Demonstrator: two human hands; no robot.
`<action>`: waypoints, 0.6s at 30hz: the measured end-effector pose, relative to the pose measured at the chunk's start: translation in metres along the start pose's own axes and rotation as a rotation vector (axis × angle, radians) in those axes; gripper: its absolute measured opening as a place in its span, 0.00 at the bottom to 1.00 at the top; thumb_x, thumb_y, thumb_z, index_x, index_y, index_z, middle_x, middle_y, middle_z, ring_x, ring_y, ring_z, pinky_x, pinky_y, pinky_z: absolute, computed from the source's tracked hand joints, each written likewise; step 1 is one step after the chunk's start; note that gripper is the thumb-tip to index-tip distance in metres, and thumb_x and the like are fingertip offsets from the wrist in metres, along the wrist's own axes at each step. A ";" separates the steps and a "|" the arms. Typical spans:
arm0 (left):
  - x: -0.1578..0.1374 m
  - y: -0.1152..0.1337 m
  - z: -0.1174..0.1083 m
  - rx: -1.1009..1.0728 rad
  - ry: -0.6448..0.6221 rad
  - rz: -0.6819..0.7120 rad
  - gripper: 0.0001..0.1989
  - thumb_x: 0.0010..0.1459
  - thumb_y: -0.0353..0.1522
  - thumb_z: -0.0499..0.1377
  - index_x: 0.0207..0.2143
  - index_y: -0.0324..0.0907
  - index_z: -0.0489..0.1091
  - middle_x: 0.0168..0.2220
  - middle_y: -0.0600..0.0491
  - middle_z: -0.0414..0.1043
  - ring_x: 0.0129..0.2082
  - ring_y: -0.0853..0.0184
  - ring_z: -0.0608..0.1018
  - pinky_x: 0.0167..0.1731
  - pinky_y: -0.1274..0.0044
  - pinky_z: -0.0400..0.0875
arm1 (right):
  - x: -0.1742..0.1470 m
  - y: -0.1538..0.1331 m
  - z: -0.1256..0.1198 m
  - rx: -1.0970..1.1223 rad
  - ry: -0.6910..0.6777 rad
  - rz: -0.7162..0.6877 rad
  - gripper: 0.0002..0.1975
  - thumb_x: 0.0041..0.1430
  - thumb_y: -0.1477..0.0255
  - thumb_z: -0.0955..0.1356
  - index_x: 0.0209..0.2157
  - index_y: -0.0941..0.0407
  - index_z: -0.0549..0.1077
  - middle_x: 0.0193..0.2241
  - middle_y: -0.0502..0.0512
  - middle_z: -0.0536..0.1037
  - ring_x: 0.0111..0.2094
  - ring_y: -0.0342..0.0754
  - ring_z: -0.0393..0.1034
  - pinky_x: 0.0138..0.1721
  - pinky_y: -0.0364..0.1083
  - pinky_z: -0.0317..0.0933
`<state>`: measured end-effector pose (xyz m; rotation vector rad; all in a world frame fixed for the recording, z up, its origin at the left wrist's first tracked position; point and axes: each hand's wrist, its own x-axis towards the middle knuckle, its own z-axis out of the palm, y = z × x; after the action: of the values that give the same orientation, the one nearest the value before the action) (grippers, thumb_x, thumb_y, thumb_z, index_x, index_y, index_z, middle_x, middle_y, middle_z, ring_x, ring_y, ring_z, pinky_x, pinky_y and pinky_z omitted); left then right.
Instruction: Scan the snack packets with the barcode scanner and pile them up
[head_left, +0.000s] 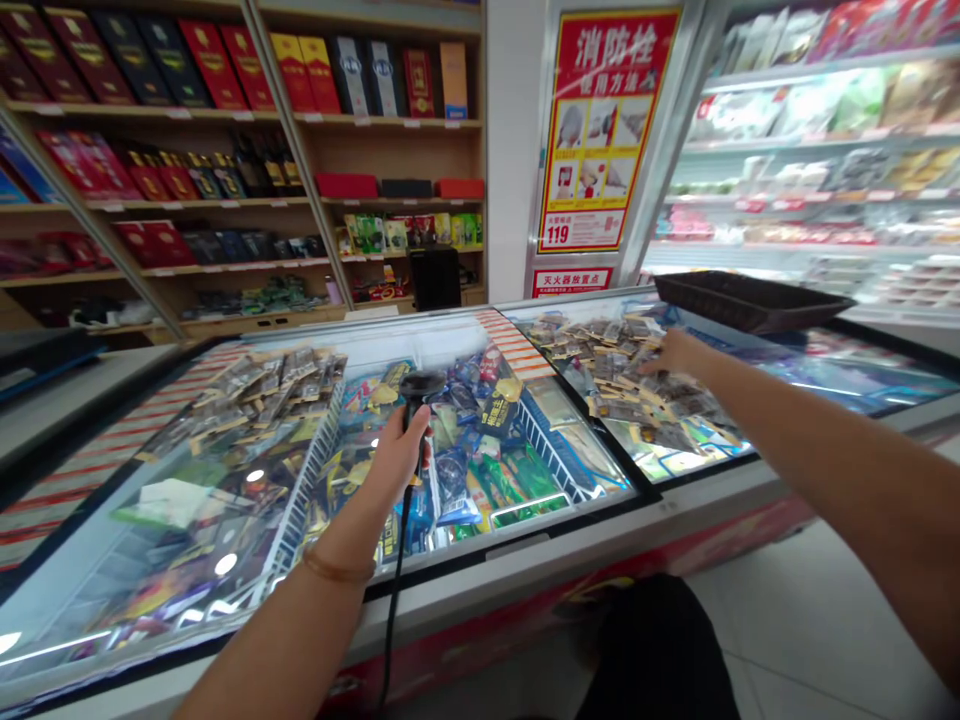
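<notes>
So the left hand (405, 440) is wrapped around a black handheld scanner (422, 384), fingers closed on the grip with the thumb up along it. It's all dark, with a wide, flattish head on a slim handle, and a thin black cord (397, 580) hangs from the bottom over the near edge. It's held up over the middle of the glass-topped freezer (581, 540), with colourful bagged goods (502, 440) showing through underneath.

Right hand (681, 355) is stretched out to the right, fingers bent down at a messy heap of packets (619, 365) on the surface. Can't tell if it has hold of one, too blurry. Those packets are small and flat, dark greyish in the middle with tan strips, overlapping every which way. A similar pile (277, 385) sits over on the left. Black tray (750, 300) just beyond the right hand.
</notes>
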<state>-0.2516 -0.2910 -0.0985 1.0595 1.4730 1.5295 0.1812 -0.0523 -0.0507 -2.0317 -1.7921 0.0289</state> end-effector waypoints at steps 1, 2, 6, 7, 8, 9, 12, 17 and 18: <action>0.000 0.000 0.000 0.003 0.003 0.009 0.28 0.48 0.56 0.65 0.36 0.44 0.65 0.25 0.60 0.69 0.15 0.74 0.68 0.14 0.80 0.62 | -0.001 -0.011 -0.005 0.016 -0.102 0.012 0.17 0.40 0.69 0.83 0.25 0.61 0.76 0.30 0.67 0.79 0.37 0.58 0.74 0.37 0.54 0.68; -0.001 0.000 0.000 0.007 0.007 0.014 0.28 0.48 0.56 0.65 0.36 0.44 0.65 0.25 0.60 0.69 0.15 0.74 0.68 0.14 0.80 0.62 | -0.002 -0.022 -0.009 0.043 -0.181 0.024 0.15 0.42 0.71 0.82 0.27 0.62 0.77 0.29 0.65 0.79 0.34 0.54 0.74 0.35 0.52 0.68; -0.002 0.001 0.000 0.033 -0.016 0.012 0.27 0.50 0.56 0.64 0.36 0.44 0.65 0.25 0.60 0.68 0.15 0.74 0.69 0.14 0.79 0.63 | -0.010 -0.079 -0.016 0.388 -0.244 -0.097 0.19 0.46 0.81 0.78 0.41 0.64 0.74 0.26 0.55 0.77 0.25 0.44 0.71 0.29 0.46 0.67; -0.002 0.001 0.000 0.032 -0.023 0.012 0.27 0.50 0.56 0.64 0.36 0.44 0.65 0.25 0.60 0.68 0.15 0.74 0.69 0.14 0.79 0.63 | -0.014 -0.096 -0.013 0.494 -0.264 -0.143 0.20 0.46 0.83 0.77 0.41 0.64 0.73 0.25 0.52 0.77 0.24 0.43 0.71 0.30 0.45 0.67; -0.002 0.001 0.000 0.027 -0.025 0.014 0.27 0.50 0.56 0.64 0.36 0.44 0.64 0.25 0.60 0.68 0.15 0.74 0.68 0.14 0.79 0.63 | -0.019 -0.113 -0.009 0.592 -0.297 -0.184 0.19 0.45 0.83 0.77 0.40 0.63 0.74 0.24 0.50 0.76 0.24 0.42 0.71 0.30 0.44 0.68; -0.002 0.000 0.000 0.018 -0.025 0.016 0.28 0.49 0.57 0.64 0.36 0.44 0.64 0.25 0.60 0.68 0.15 0.74 0.68 0.14 0.79 0.62 | -0.024 -0.131 -0.003 0.678 -0.327 -0.223 0.18 0.44 0.83 0.78 0.38 0.62 0.74 0.23 0.49 0.76 0.24 0.42 0.71 0.30 0.43 0.68; 0.000 -0.001 0.000 -0.011 -0.023 0.017 0.29 0.48 0.57 0.64 0.36 0.44 0.64 0.25 0.60 0.67 0.14 0.75 0.68 0.13 0.79 0.61 | -0.041 -0.185 0.028 0.841 -0.370 -0.309 0.16 0.39 0.76 0.81 0.32 0.61 0.78 0.20 0.47 0.74 0.25 0.45 0.71 0.30 0.43 0.67; 0.004 -0.004 -0.002 -0.038 0.002 0.009 0.28 0.49 0.56 0.65 0.37 0.44 0.63 0.25 0.61 0.67 0.14 0.75 0.68 0.13 0.80 0.61 | -0.065 -0.257 0.100 1.076 -0.344 -0.348 0.15 0.42 0.71 0.79 0.35 0.60 0.81 0.26 0.52 0.81 0.31 0.50 0.77 0.36 0.46 0.70; 0.005 -0.005 -0.002 -0.043 0.013 0.004 0.28 0.49 0.57 0.65 0.37 0.44 0.63 0.25 0.61 0.67 0.14 0.75 0.68 0.13 0.79 0.61 | -0.069 -0.266 0.113 1.102 -0.350 -0.355 0.15 0.43 0.71 0.78 0.35 0.60 0.81 0.28 0.54 0.83 0.33 0.51 0.78 0.38 0.47 0.71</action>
<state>-0.2555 -0.2871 -0.1027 1.0301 1.4411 1.5668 -0.1141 -0.0648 -0.0844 -0.9439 -1.6891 1.0571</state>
